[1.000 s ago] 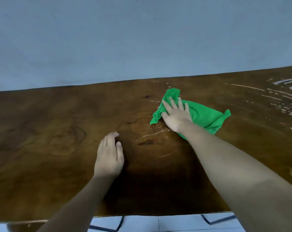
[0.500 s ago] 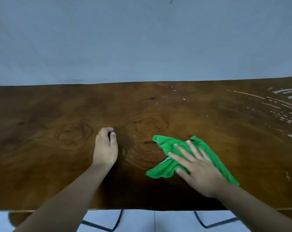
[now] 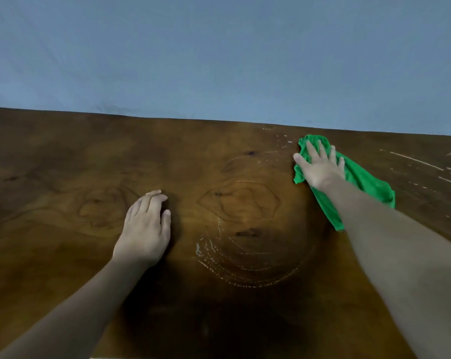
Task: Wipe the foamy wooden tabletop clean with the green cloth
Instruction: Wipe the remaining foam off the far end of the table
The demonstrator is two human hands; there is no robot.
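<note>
The dark wooden tabletop fills the lower part of the view. My right hand presses flat, fingers spread, on the green cloth near the table's far edge on the right. The cloth trails back under my right forearm. My left hand rests palm down on the wood at centre left, fingers together, holding nothing. Thin arcs of white foam curve in front of me, and streaks of foam lie at the far right.
A plain blue-grey wall rises directly behind the table's far edge. The near edge of the table runs along the bottom of the view.
My right hand has swept the green cloth from the near centre of the table up to the far right edge. The left hand has stayed in place.
</note>
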